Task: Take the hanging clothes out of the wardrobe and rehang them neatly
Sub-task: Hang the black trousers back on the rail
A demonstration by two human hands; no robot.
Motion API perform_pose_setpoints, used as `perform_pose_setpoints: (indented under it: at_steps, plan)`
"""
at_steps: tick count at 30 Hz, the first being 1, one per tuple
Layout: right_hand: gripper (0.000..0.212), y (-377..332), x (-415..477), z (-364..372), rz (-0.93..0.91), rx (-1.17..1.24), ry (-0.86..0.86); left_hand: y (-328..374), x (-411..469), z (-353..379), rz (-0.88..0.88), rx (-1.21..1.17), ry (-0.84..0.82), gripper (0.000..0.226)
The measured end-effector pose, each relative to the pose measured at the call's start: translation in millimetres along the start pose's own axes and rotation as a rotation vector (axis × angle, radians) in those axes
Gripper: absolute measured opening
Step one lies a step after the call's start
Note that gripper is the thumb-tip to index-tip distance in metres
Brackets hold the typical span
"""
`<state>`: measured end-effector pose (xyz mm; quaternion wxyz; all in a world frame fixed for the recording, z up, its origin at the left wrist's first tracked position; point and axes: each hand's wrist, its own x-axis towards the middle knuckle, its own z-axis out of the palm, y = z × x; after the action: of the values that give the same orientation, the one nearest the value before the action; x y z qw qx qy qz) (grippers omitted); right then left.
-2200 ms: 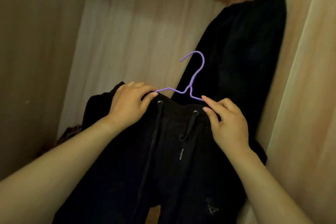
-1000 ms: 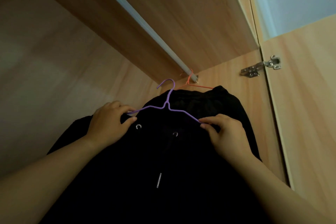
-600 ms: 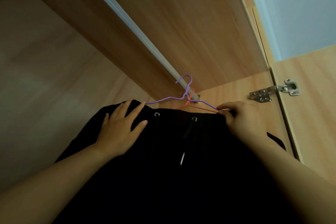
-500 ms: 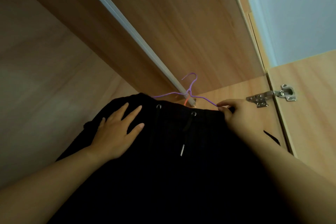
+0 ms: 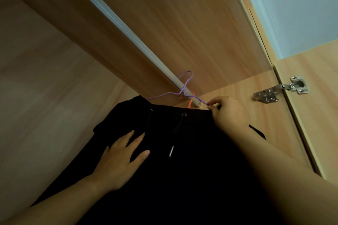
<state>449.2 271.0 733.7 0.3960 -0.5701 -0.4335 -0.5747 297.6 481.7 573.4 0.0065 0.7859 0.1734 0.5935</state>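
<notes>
Black drawstring trousers (image 5: 182, 179) hang from a purple wire hanger (image 5: 184, 89) whose hook sits over the white wardrobe rail (image 5: 128, 29) near its right end. My right hand (image 5: 226, 113) pinches the hanger's right shoulder at the waistband corner. My left hand (image 5: 122, 159) lies flat with spread fingers on the front of the trousers, below the waistband. An orange hanger (image 5: 191, 102) peeks out behind on the same rail; whatever hangs from it is hidden by the trousers.
The wardrobe's wooden top panel (image 5: 182, 23) runs overhead and its side wall (image 5: 256, 115) is just right of my hand. A metal door hinge (image 5: 281, 89) sits on the open door at the right. The wooden back wall (image 5: 36, 97) fills the left.
The purple hanger rose from in front of me and its hook went over the rail. My left hand let go of the hanger's left shoulder and slid down flat onto the trousers.
</notes>
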Motion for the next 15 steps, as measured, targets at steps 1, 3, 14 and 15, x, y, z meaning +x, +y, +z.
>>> perform_pose_setpoints:
  at_steps: [1, 3, 14, 15]
  plan:
    - [0.013, 0, 1, 1, 0.004, -0.005, 0.000, -1, -3, 3, 0.004, 0.014, -0.007, 0.096]
    - [0.015, -2, 7, -1, 0.028, -0.009, -0.004, -2, -7, 4, 0.002, 0.039, -0.019, 0.092]
    - [0.037, -18, -41, 8, -0.165, -0.193, -0.012, 1, -45, -4, -0.047, 0.091, -0.004, 0.082]
    - [0.042, -20, -57, 9, -0.183, -0.193, 0.006, 1, -54, -5, -0.061, 0.110, -0.020, 0.079]
